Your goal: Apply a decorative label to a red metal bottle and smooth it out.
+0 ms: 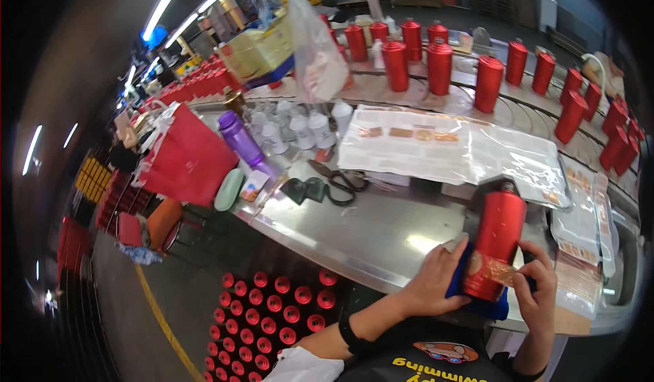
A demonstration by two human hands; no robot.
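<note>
A glossy red bottle (503, 222) lies tilted at the table's front edge, its dark neck pointing away from me. My left hand (434, 281) grips its left side, with a blue cloth (458, 274) between palm and bottle. Around the lower part of the bottle runs a gold label (487, 267), whose right end stands off the surface. My right hand (537, 283) pinches that loose end between thumb and finger. Just beyond the bottle lies a white backing sheet (409, 161) with a few gold labels on it.
Scissors (338, 183), a purple bottle (240, 140) and several white-capped bottles (300, 130) stand or lie to the left. More red bottles (489, 86) ride a conveyor (463, 99) along the back. Below the left edge, several red bottles (272, 304) stand in rows. A second label sheet (579, 208) is at right.
</note>
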